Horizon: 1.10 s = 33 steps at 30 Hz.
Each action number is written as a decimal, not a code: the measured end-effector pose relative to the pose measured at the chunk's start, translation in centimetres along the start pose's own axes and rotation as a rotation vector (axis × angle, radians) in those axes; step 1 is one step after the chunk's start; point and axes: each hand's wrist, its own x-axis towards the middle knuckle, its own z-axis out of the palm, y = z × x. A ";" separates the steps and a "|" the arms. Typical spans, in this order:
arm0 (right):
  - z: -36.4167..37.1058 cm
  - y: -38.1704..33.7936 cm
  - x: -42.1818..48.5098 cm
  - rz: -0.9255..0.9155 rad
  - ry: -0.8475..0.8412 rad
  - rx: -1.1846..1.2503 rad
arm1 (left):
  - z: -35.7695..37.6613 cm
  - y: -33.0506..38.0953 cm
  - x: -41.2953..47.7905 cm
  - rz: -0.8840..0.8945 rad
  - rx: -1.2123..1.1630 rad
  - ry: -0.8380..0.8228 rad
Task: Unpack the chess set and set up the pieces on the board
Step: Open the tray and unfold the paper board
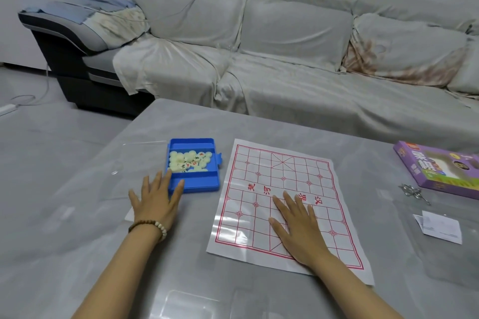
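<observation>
A white paper chess board [282, 171] with a red grid lies flat on the grey table, with no pieces on it. My right hand [298, 225] rests palm down on its near half, fingers spread. To the left of the board stands a blue plastic tray [207, 184] holding several cream round chess pieces [189, 160] in its middle compartment. My left hand [156, 201] is open, fingers apart, and its fingertips touch the tray's near left corner. A bead bracelet is on that wrist.
A purple chess set box [438, 168] lies at the table's right edge, with a bunch of metal keys [413, 193] and a white paper slip [440, 226] near it. A cloth-covered sofa [285, 59] stands beyond the table's far edge.
</observation>
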 end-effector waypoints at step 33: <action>1.0 -19.8 18.7 -0.287 0.167 0.085 | -0.7 -5.5 3.9 -0.016 0.039 0.045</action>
